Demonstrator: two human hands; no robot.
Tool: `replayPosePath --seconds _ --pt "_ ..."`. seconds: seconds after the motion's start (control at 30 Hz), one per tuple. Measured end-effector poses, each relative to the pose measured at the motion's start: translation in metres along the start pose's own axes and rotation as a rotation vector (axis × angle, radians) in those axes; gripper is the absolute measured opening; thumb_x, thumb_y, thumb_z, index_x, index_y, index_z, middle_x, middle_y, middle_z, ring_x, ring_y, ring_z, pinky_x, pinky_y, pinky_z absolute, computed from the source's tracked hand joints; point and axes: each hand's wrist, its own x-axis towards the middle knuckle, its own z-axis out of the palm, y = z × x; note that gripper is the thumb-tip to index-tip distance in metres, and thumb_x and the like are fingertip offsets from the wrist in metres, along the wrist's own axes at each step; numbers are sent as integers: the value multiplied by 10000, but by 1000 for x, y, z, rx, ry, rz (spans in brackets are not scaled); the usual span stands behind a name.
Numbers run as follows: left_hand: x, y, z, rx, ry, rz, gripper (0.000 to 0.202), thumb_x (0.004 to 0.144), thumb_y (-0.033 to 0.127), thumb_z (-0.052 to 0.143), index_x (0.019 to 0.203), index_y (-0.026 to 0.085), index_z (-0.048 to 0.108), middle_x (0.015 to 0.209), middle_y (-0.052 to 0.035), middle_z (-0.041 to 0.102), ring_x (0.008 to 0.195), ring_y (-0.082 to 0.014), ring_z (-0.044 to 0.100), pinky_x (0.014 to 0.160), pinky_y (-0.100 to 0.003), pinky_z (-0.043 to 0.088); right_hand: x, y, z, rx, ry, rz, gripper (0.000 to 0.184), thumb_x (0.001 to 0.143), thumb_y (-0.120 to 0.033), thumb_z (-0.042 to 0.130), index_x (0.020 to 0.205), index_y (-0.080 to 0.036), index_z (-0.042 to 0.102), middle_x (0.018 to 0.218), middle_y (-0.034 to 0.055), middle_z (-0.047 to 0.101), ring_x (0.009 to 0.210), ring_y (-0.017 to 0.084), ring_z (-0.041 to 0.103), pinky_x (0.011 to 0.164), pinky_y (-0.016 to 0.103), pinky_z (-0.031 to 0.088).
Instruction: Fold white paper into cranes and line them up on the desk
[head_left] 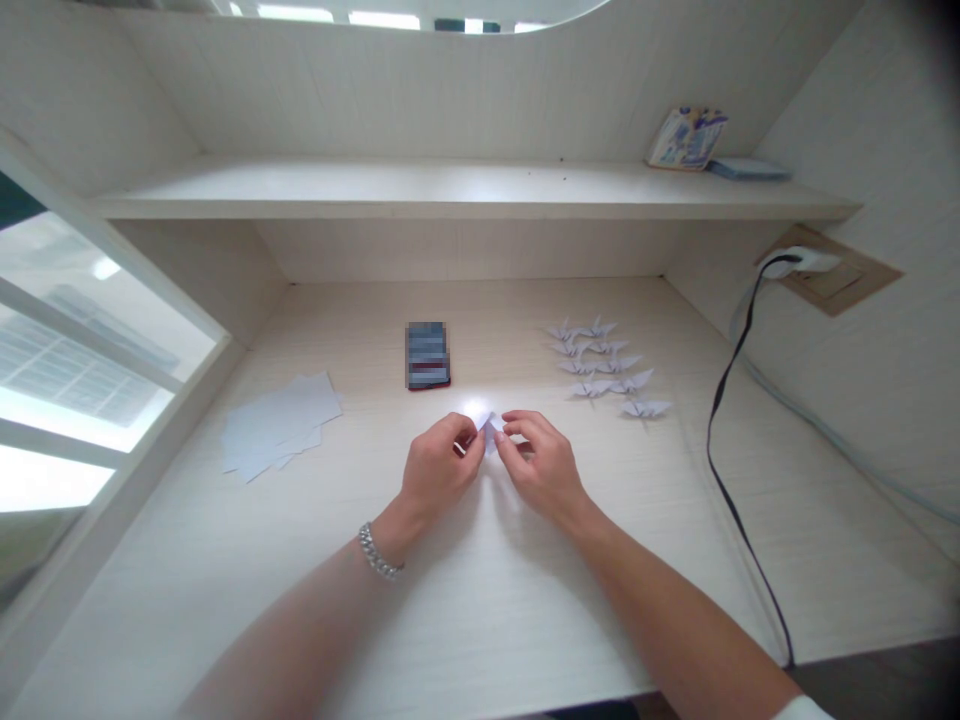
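Between my hands, over the middle of the desk, is a small folded piece of white paper [490, 428]. My left hand [444, 456] pinches its left side between thumb and fingers, a silver chain bracelet [377, 552] around the wrist. On the opposite side, the thumb and fingers of my right hand [544, 462] close on the paper too. Part of the paper is hidden behind the fingertips. Several folded paper cranes [600, 362] stand in rows to the right. Loose white paper sheets [283, 425] lie overlapping at the left.
A dark phone-like rectangle [428, 356], its face pixelated, lies beyond my hands. A black cable [721, 400] runs from the wall socket [832, 270] across the right side. Above the desk, a shelf [450, 185] holds a small colourful packet [687, 138]. A window [90, 370] is at the left.
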Motion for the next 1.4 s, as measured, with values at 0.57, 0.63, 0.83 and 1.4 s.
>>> replayPosePath --seconds 0.57,0.63,0.83,1.4 --pt "-6 -3 5 25 -51 262 52 799 222 520 782 182 549 684 -4 584 599 -99 552 549 -193 459 3 7 0 -37 -38 149 107 745 -209 515 741 -191 620 675 -13 639 627 145 584 586 237 418" --pt "-6 -3 6 -6 -78 209 83 791 202 519 862 182 556 728 -12 602 627 -106 569 593 -208 483 2 6 0 -69 -3 107 122 761 -203 509 779 -196 629 705 -5 650 636 148 590 612 249 439" --pt "-1 0 6 -121 -161 76 434 781 114 464 1206 202 478 1045 -66 624 855 -143 607 773 -265 498 -1 2 3 -72 19 -126 240 788 -162 491 984 -204 624 1023 58 644 951 182 590 794 290 487" --pt "8 -13 7 -699 -261 -309 215 663 173 639 873 142 604 770 -51 666 658 -156 630 546 -235 487 11 24 5 659 -216 356 238 733 -365 623 872 -179 672 702 18 644 591 127 577 549 254 484"
